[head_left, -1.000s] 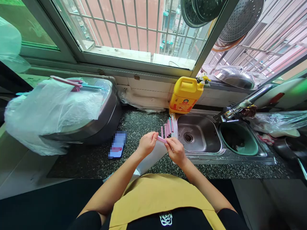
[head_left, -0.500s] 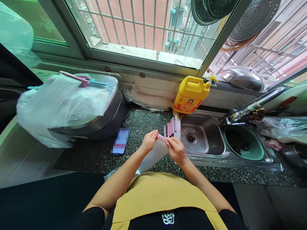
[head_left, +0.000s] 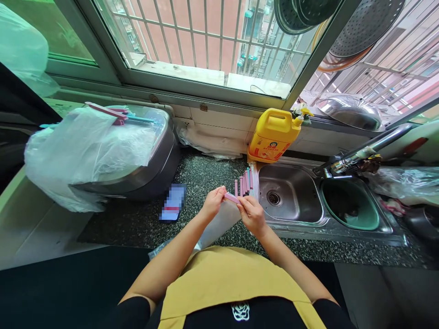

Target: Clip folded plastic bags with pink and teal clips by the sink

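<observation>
Between my two hands is a slim pink bag-sealing clip (head_left: 232, 198). My left hand (head_left: 213, 202) is closed on its left end, and my right hand (head_left: 253, 214) pinches its right end. A clear plastic bag (head_left: 221, 223) stretches from just under the clip down towards the apron; whether the clip grips the bag's edge is hard to make out. Just beyond my right hand, several pink and teal clips (head_left: 244, 182) lie side by side on the counter, next to the sink's left rim.
A yellow jug (head_left: 272, 137) stands behind the steel sink (head_left: 291, 192), which holds a green basin (head_left: 370, 214) at right. On the left, a dark appliance (head_left: 161, 160) is partly covered by plastic bags (head_left: 92, 146). A blurred blue packet (head_left: 172, 203) lies on the speckled counter (head_left: 202, 173).
The view has shifted very slightly. Both hands keep their hold on the pink clip in almost the same place.
</observation>
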Demonstrator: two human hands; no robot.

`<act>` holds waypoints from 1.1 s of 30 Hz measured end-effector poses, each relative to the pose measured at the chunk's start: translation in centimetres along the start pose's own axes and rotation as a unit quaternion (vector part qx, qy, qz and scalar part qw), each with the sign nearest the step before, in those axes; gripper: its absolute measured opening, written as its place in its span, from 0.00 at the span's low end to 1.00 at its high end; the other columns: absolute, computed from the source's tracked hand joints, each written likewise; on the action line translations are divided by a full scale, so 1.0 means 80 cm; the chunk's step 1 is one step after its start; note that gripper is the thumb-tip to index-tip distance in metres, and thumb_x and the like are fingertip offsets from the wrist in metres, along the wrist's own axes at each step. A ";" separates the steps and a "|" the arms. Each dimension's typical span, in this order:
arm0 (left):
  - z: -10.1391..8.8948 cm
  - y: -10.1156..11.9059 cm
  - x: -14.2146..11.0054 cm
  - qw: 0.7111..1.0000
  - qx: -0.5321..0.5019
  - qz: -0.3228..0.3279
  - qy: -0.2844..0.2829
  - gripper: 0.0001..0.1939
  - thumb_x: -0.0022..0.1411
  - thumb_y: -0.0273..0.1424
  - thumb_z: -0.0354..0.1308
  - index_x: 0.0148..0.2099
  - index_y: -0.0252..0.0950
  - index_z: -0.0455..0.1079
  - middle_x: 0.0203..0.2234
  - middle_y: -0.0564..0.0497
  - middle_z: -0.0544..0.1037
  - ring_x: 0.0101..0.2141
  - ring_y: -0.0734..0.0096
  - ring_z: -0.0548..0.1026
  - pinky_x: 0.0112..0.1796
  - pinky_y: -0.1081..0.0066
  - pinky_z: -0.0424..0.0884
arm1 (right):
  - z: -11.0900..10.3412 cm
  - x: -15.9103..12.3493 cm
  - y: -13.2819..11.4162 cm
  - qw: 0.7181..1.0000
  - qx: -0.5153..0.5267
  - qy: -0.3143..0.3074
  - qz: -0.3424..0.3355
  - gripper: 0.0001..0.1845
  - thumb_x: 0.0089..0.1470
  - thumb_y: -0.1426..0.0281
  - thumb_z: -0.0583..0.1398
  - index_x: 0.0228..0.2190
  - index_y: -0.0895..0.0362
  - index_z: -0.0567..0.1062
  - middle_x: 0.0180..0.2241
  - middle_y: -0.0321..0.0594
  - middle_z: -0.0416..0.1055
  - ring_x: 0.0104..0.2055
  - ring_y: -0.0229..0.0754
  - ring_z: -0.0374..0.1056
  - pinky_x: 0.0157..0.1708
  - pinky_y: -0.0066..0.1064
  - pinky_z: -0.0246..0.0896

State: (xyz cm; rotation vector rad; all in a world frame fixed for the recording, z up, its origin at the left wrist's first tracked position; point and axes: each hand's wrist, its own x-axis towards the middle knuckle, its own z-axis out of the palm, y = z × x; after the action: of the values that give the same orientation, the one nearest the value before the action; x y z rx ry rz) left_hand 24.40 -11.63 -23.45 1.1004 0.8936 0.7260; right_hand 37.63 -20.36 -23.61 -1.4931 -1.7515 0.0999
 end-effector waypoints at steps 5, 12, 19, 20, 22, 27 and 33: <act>-0.010 -0.001 0.006 0.993 0.096 0.062 -0.006 0.25 0.53 0.53 0.47 0.23 0.35 0.61 0.18 0.55 0.62 0.23 0.75 0.60 0.28 0.73 0.58 | 0.001 0.002 0.002 1.000 0.011 0.007 0.004 0.13 0.57 0.73 0.52 0.42 0.57 0.71 0.33 0.45 0.69 0.36 0.42 0.66 0.37 0.34 0.66; -0.022 -0.001 0.003 0.972 0.162 0.157 -0.070 0.16 0.51 0.44 0.57 0.31 0.34 0.69 0.29 0.50 0.70 0.35 0.69 0.67 0.42 0.69 0.61 | -0.001 0.004 0.000 0.998 0.051 0.006 0.023 0.12 0.57 0.74 0.52 0.41 0.57 0.71 0.33 0.44 0.70 0.36 0.40 0.67 0.37 0.32 0.65; -0.023 0.005 0.001 0.977 0.128 0.144 -0.093 0.18 0.49 0.45 0.59 0.29 0.33 0.69 0.26 0.51 0.70 0.32 0.71 0.66 0.38 0.71 0.63 | -0.001 0.000 0.000 0.996 0.079 0.020 0.031 0.12 0.56 0.72 0.53 0.42 0.57 0.70 0.36 0.43 0.73 0.38 0.40 0.69 0.37 0.31 0.65; -0.022 0.005 0.001 0.979 0.121 0.137 -0.090 0.18 0.49 0.45 0.59 0.29 0.33 0.68 0.26 0.51 0.70 0.31 0.72 0.66 0.37 0.71 0.63 | -0.001 -0.002 0.000 0.996 0.078 0.023 0.037 0.11 0.56 0.72 0.52 0.42 0.56 0.69 0.36 0.42 0.73 0.37 0.40 0.69 0.36 0.31 0.65; -0.022 0.004 0.000 0.985 0.102 0.116 -0.080 0.19 0.48 0.45 0.59 0.28 0.33 0.67 0.25 0.52 0.69 0.30 0.73 0.65 0.35 0.73 0.62 | -0.001 -0.006 0.001 0.995 0.076 0.030 0.054 0.11 0.57 0.71 0.51 0.41 0.56 0.68 0.33 0.41 0.73 0.33 0.38 0.69 0.32 0.29 0.64; -0.022 0.002 -0.001 0.994 0.061 0.070 -0.056 0.19 0.47 0.45 0.59 0.28 0.33 0.64 0.21 0.56 0.65 0.25 0.78 0.61 0.28 0.76 0.59 | 0.004 -0.013 0.001 0.986 0.117 0.072 0.095 0.11 0.58 0.71 0.49 0.42 0.57 0.64 0.37 0.43 0.71 0.36 0.38 0.68 0.36 0.31 0.62; -0.019 0.001 -0.001 0.996 0.028 0.047 -0.066 0.18 0.45 0.44 0.61 0.27 0.33 0.62 0.21 0.57 0.64 0.24 0.79 0.62 0.27 0.77 0.60 | 0.008 -0.005 0.007 0.957 0.208 0.041 0.201 0.10 0.55 0.65 0.51 0.24 0.56 0.64 0.29 0.39 0.71 0.28 0.36 0.65 0.30 0.28 0.59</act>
State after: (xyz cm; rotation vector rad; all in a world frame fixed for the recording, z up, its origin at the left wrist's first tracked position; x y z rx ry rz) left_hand 23.01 -11.03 -23.62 1.2317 0.7583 0.7005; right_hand 37.64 -20.27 -24.56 -1.4851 -1.2418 0.5712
